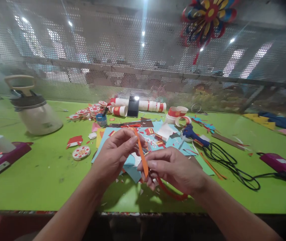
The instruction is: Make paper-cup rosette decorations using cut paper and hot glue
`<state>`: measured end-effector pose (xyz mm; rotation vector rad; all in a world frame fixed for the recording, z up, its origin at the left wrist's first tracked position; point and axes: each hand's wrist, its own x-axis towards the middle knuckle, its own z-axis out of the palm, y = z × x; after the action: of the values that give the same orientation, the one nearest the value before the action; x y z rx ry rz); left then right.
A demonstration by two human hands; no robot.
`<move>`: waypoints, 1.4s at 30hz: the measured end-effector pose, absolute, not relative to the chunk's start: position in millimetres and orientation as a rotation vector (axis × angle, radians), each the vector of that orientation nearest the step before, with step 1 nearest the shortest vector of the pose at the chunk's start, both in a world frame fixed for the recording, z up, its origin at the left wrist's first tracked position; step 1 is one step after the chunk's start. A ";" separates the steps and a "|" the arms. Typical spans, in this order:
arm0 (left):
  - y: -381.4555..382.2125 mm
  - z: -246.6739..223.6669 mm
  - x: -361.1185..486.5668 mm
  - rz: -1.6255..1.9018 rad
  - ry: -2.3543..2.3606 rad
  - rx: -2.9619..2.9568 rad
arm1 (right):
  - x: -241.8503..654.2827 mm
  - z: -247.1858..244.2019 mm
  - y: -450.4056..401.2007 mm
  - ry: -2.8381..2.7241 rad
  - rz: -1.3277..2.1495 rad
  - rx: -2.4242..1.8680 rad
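An orange paper strip point(141, 155) slants between my two hands above the table. Its upper end is pinched in the fingers of my left hand point(119, 147). Near the lower end, the thumb and fingers of my right hand point(169, 167) hold it. A pair of red-orange scissors seems to hang under my right hand, its handle loop point(174, 194) curving out below the palm; the rest is hidden by the hand. Beneath the hands lie blue paper sheets point(132, 170) with red and white cut pieces and small scraps.
A blue glue gun point(195, 135) with a coiled black cable point(229, 167) lies right. Behind are a phone point(133, 106), white-and-red paper tubes point(150, 105) and a blue jar point(101, 119). Round decorated discs point(81, 152), a large white container point(38, 117) and a purple power strip point(7, 159) are left.
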<state>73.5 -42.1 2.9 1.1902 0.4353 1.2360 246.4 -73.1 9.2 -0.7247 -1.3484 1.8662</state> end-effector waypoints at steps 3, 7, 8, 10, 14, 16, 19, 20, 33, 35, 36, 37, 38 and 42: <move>-43.0 3.3 73.7 1.246 0.455 1.199 | 244.8 8.3 -73.7 -1.350 1.859 -0.722; -44.0 2.6 74.3 1.270 0.477 1.256 | 240.0 8.1 -75.8 -1.247 1.903 -0.703; -43.8 2.3 74.6 1.270 0.484 1.263 | 239.2 7.8 -76.3 -1.209 1.917 -0.709; -42.9 1.5 75.2 1.306 0.546 1.264 | 239.4 6.3 -76.0 -1.166 1.930 -0.741; -41.0 -1.1 74.8 1.707 0.890 1.499 | 247.0 -1.6 -66.6 -1.151 1.897 -0.832; -42.8 -1.3 74.6 1.973 0.885 1.866 | 252.4 -5.7 -58.8 -1.140 1.846 -0.871; -47.3 1.7 75.5 1.828 0.700 2.539 | 260.4 -9.5 -48.3 -1.154 1.782 -0.897; -48.1 3.2 75.8 1.662 0.683 2.711 | 263.0 -10.3 -45.7 -1.169 1.773 -0.901; -23.3 6.3 69.9 1.245 0.380 3.440 | 274.7 -20.4 -39.0 -1.248 1.831 -0.922; -21.8 3.5 69.3 1.324 0.378 3.413 | 274.6 -23.2 -38.3 -1.260 1.831 -0.938; -21.1 2.2 68.9 1.352 0.380 3.401 | 274.4 -24.3 -38.1 -1.271 1.828 -0.955; -20.5 1.0 68.5 1.366 0.383 3.392 | 274.2 -25.1 -37.9 -1.285 1.817 -0.975; -19.9 -0.1 67.9 1.368 0.381 3.387 | 274.0 -25.6 -37.6 -1.307 1.791 -1.000; -18.1 -5.9 66.2 1.309 0.382 3.361 | 276.5 -23.8 -35.1 -1.353 1.622 -1.138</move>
<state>66.2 -18.1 -5.9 3.3606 0.3815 1.3088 276.5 -35.1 -23.8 -1.1382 -1.3530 1.6225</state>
